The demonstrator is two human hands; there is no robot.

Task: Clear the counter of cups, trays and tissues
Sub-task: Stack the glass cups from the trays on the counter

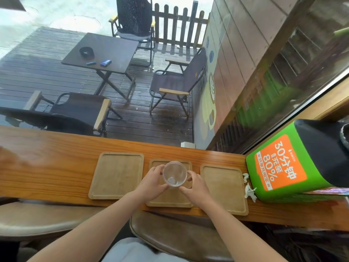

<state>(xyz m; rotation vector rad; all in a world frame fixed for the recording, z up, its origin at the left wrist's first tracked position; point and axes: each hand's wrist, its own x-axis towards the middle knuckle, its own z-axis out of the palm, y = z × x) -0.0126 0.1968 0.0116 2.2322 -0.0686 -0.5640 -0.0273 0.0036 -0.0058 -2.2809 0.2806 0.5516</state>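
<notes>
In the head view, a clear cup [174,173] sits over the far half of the mid tray [170,200], one of three wooden trays in a row on the counter [47,157]. The left hand [153,179] curls round the cup's left side. The right hand [196,186] closes on its right side, with fingers at the rim and the thumb low near the base. Both hands seem to hold the cup, though from straight above it is hard to say whether it stands on the tray or is already lifted.

The cup is thin, see-through plastic, so a hard squeeze from both sides could buckle it and make it pop out of the grip. Something pale lies at its bottom, perhaps ice or dregs, and tilting the cup on the way off the counter would spill that onto the tray or the person's lap.

The mid tray's near edge reaches the counter's near edge, and the right tray [224,188] juts just past it. A forearm dragged back carelessly could knock either one down toward the stool.

The left tray [117,174] lies empty. The crumpled tissues [249,190] are wedged at the far right, between the right tray and the green box [279,167] — small, pale and easy to overlook once the trays are stacked.
</notes>
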